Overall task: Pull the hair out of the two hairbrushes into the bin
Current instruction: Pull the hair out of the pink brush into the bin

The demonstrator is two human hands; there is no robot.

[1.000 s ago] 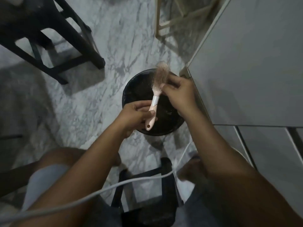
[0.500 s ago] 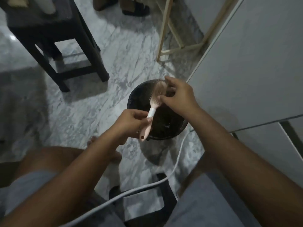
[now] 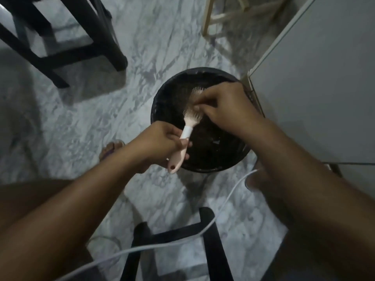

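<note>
Seen from above, looking down past my own arms at a marble floor. At far left stands a dark stool [image 3: 60,37], well apart from the work.

My left hand [image 3: 162,145] is closed round the lower handle of the pink and white brush [image 3: 187,130] and holds it slanted, bristle end up and to the right. The brush head hangs over the open mouth of the round black bin [image 3: 203,71], which sits on the floor just beside a white cabinet [image 3: 314,98].

My right hand [image 3: 223,110] is curled over the brush head, fingertips pinching in among the bristles. The blur hides whether they have any hair in them. I see only one brush; the second is not in view.

To do this pull well, I think my left hand should grip firmly and keep the head over the middle of the bin, so that whatever comes loose falls inside. My right hand should catch the hair low, near the base of the bristles, and draw it off along them towards their tips, not sideways, which would likely snag it. A slow, steady pull should lift the mat off in one piece. The main risk I see is strands drifting to the floor, so I would let go only well inside the rim.
</note>
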